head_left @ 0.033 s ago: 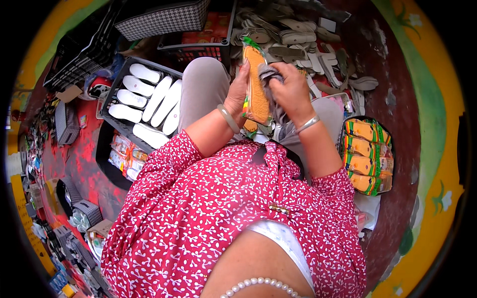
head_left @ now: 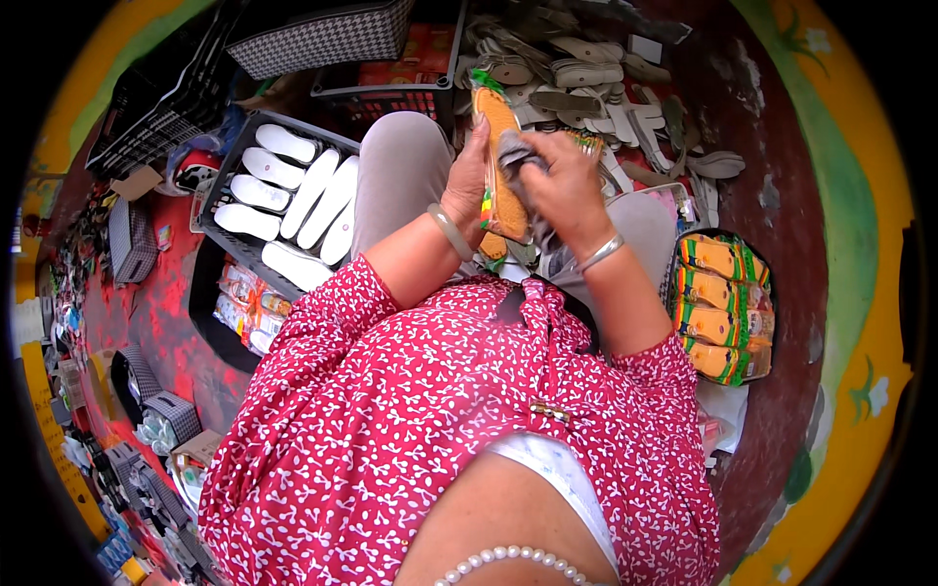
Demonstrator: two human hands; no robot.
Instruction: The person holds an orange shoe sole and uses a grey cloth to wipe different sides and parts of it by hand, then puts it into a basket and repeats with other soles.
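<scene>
Above my lap, my left hand (head_left: 470, 181) is closed on the left edge of an orange insole in a clear packet (head_left: 501, 210) with green trim at its top. The packet stands nearly upright, tilted a little. A bunched dark grey cloth (head_left: 516, 153) is in my right hand (head_left: 567, 186), whose fingers are closed round it. This cloth lies against the face of the packet and covers part of its right side. Another orange insole (head_left: 493, 245) shows just below the packet, between my knees.
A black crate of white insoles (head_left: 318, 195) stands left of my knee. Packed orange insoles (head_left: 711, 290) fill a basket at the right. Loose grey and white insoles (head_left: 586, 73) are heaped ahead. Farther left are a black crate (head_left: 161, 107) and a houndstooth box (head_left: 322, 39).
My right hand and the cloth have shifted slightly left, farther over the packet's face. The packet has tilted a little, its top moving left. My left hand keeps its hold.
</scene>
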